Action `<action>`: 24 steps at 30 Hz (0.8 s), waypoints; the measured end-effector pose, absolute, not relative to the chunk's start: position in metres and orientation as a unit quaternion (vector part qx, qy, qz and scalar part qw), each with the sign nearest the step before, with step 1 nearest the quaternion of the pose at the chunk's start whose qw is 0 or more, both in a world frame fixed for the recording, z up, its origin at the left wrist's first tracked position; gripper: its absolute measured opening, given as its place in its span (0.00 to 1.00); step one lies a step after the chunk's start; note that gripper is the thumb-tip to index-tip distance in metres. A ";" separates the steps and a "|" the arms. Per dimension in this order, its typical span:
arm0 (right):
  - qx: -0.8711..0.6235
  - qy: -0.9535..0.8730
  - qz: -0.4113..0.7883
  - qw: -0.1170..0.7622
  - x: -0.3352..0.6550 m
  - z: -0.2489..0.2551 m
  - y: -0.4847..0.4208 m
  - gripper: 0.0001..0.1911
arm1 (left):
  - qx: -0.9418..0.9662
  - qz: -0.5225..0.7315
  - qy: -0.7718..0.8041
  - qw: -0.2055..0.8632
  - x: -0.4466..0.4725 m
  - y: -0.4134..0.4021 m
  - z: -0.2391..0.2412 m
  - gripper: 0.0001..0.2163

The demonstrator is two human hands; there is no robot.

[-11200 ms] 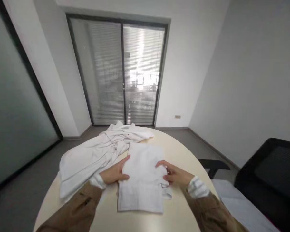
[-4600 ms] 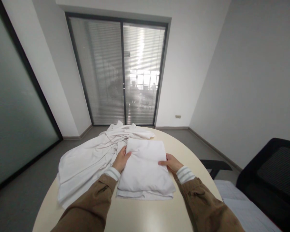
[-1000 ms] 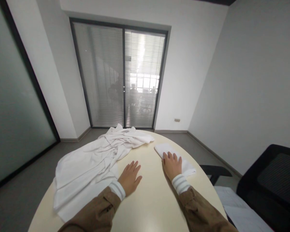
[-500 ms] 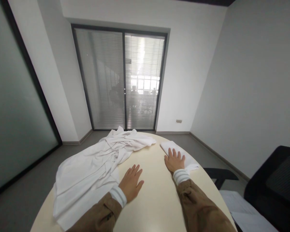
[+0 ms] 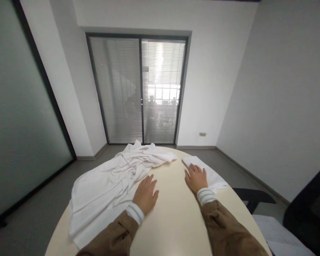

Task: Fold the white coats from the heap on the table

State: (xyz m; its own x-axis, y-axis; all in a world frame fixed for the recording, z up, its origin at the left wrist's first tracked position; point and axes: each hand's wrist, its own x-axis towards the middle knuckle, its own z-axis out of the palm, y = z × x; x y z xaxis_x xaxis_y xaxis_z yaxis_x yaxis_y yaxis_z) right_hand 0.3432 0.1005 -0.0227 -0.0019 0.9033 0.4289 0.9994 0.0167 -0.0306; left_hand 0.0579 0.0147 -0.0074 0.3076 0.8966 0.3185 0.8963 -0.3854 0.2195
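Note:
A folded white cloth (image 5: 212, 175) lies at the right edge of the round cream table (image 5: 170, 220). My right hand (image 5: 196, 177) rests flat on its near left part, fingers spread. A crumpled white garment (image 5: 112, 179) sprawls over the left and far side of the table. My left hand (image 5: 146, 193) lies flat on the bare tabletop, its fingertips right beside the garment's edge; whether they touch it is unclear. Both arms wear brown sleeves with striped white cuffs.
A black office chair (image 5: 308, 209) stands at the right, its armrest (image 5: 253, 196) close to the table's edge. Pale sheets (image 5: 280, 236) lie low at the right. Glass sliding doors with blinds (image 5: 141, 90) face me; a frosted glass wall (image 5: 18, 113) runs along the left.
The folded cloth went from the table's middle to its right edge. Over the last second my left hand slid a little toward the garment; my right hand stays on the folded cloth.

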 end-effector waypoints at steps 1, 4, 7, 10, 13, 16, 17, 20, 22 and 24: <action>-0.666 -0.714 -0.132 0.173 0.340 -0.021 0.098 0.22 | 0.788 0.216 0.575 -0.023 0.051 0.019 0.000 0.20; -0.615 -0.762 -0.089 0.185 0.332 -0.021 0.093 0.20 | 0.712 0.258 0.647 -0.086 0.019 0.033 0.020 0.19; -0.588 -0.783 -0.072 0.190 0.327 -0.024 0.091 0.19 | 0.647 0.273 0.704 -0.101 -0.017 0.047 0.027 0.21; -0.582 -0.787 -0.067 0.192 0.325 -0.025 0.091 0.18 | 0.656 0.271 0.696 -0.110 -0.042 0.057 0.024 0.23; -0.578 -0.790 -0.065 0.194 0.323 -0.023 0.089 0.18 | 0.675 0.274 0.675 -0.113 -0.051 0.064 0.019 0.29; -0.572 -0.794 -0.064 0.195 0.321 -0.021 0.087 0.18 | 0.668 0.293 0.674 -0.118 -0.051 0.069 0.016 0.30; -0.570 -0.796 -0.064 0.195 0.320 -0.021 0.087 0.18 | 0.668 0.298 0.672 -0.118 -0.050 0.070 0.016 0.28; -0.560 -0.802 -0.063 0.196 0.319 -0.023 0.087 0.18 | 0.688 0.316 0.642 -0.121 -0.048 0.070 0.019 0.21; -0.553 -0.806 -0.063 0.203 0.319 -0.024 0.089 0.20 | 0.713 0.341 0.597 -0.139 -0.043 0.066 0.026 0.18; -0.549 -0.806 -0.057 0.216 0.319 -0.024 0.090 0.24 | 0.737 0.373 0.538 -0.168 -0.034 0.058 0.037 0.15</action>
State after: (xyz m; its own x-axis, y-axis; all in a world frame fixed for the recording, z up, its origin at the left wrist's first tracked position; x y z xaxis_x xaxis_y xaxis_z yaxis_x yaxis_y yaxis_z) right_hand 0.3191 0.0903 -0.0244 -0.3043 0.8595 0.4108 0.9085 0.3914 -0.1461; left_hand -0.0338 0.0576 0.0366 0.1424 0.6673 0.7310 0.9185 -0.3643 0.1536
